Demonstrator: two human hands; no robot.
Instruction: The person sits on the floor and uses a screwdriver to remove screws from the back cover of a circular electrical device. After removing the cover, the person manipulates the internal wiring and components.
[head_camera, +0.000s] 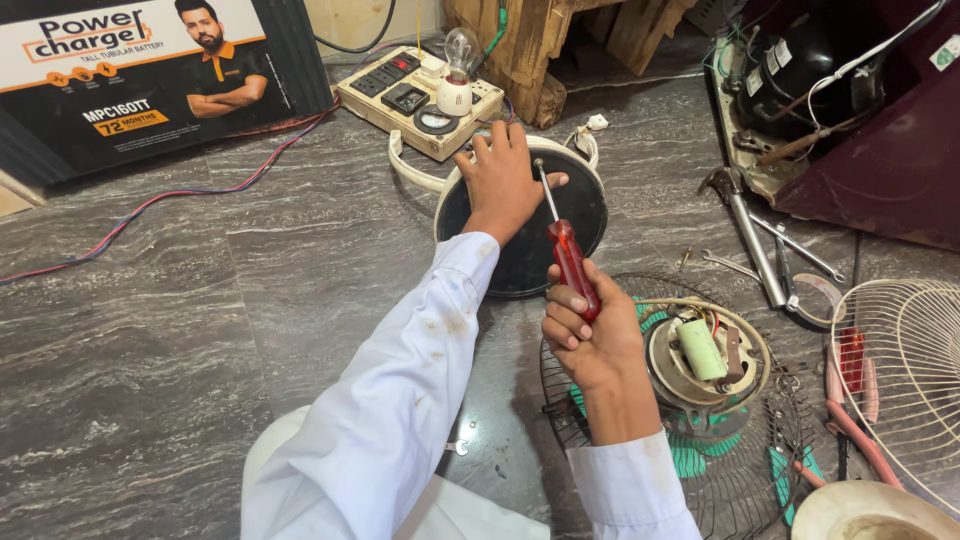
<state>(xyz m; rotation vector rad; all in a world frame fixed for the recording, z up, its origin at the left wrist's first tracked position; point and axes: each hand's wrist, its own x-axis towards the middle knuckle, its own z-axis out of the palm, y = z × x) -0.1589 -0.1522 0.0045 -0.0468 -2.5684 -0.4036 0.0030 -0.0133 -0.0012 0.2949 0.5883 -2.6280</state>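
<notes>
Gripping red screwdriver (568, 250) in right hand (590, 335), left hand (503, 185) flat on round fan base (560, 215)

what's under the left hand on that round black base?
The left hand presses flat on the round black fan base, with the red-handled screwdriver in the right hand, tip beside it. Whatever screw or hole sits under the palm is covered.

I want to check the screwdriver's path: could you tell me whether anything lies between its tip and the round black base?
Nothing visible does. The right hand holds the screwdriver, and its tip meets the black base just beside the left hand, which rests flat on it.
</notes>
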